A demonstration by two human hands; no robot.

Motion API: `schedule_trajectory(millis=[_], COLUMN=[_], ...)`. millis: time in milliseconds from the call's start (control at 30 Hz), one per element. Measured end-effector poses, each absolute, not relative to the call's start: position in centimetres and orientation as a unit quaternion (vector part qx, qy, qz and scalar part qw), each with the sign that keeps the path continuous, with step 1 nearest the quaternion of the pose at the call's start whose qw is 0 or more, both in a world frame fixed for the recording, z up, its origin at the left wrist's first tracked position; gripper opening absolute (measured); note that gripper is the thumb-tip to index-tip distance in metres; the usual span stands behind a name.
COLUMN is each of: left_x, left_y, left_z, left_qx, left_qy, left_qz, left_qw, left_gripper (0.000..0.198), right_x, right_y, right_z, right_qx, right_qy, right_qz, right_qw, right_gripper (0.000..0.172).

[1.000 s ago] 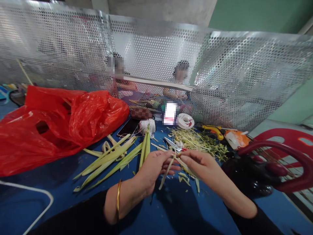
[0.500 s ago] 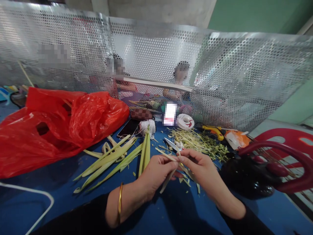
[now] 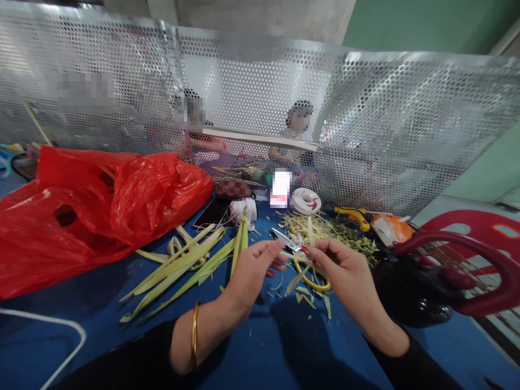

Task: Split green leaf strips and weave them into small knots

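Observation:
My right hand (image 3: 341, 265) pinches pale folded leaf strips (image 3: 311, 232) between thumb and fingers; one end points up, others reach left and down-left. My left hand (image 3: 258, 268) is just left of them, its thumb and curled fingers apart near the left-pointing strip end. Whether a fingertip touches that end is hard to see. Behind the strips lie red-handled scissors (image 3: 286, 239), blades toward the upper left. A yellow ring (image 3: 319, 284) shows under the strips. Long green leaves (image 3: 182, 265) lie left of my left hand, some beside a white string ball (image 3: 244, 211).
A red plastic bag (image 3: 162, 200) covers the left side. At the back stand a lit phone (image 3: 281, 189) and a white spool (image 3: 306, 200) before a perforated metal screen (image 3: 252, 86). Leaf scraps (image 3: 349, 235) and a dark pot (image 3: 410, 292) are on the right. Two people sit beyond the screen.
My left hand has drawn slightly left, away from my right hand. The strips in my right hand have turned, one end now upright. The scissors and yellow ring show more.

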State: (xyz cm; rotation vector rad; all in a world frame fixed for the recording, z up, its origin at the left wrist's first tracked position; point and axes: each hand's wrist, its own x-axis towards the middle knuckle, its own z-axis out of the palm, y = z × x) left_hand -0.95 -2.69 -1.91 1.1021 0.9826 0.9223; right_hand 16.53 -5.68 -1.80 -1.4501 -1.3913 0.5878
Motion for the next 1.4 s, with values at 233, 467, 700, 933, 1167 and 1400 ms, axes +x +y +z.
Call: schedule_trajectory(millis=[233,467,700,933,1167,1400], left_x=[-1.0,-0.7,-1.2,-0.9,-1.0,-1.2], left_y=[-2.8,-3.3,-2.9,-3.2,-3.2,-3.2], left_z=[-1.9,-3.0,-2.6,-2.1,-2.6,-3.1], left_qx=[0.603,0.668,0.732,0.721,0.708,0.719], left_qy=[0.415,0.351,0.366,0.381,0.384,0.422], left_qz=[0.349,0.27,0.26,0.272,0.272,0.3], left_qw=[0.585,0.598,0.512,0.51,0.526,0.464], left_gripper=[0.03,0.019,0.025,0.018,0.024,0.024], right_x=[15.8,14.5,14.8,14.5,14.2,14.4], right_y=[-6.1,-6.0,-5.8,-5.9,-5.9,-5.9], right_z=[-1.9,-2.7,-2.2,-2.1,-2.4,-2.7], right_qx=[-0.578,-0.552,-0.565,-0.567,-0.571,-0.569], right_qy=[-0.66,-0.598,-0.555,-0.551,-0.56,-0.558], right_qz=[0.21,0.364,0.37,0.36,0.338,0.34], right_qw=[0.432,0.452,0.486,0.496,0.496,0.499], right_gripper=[0.018,0.018,0.018,0.018,0.017,0.015])
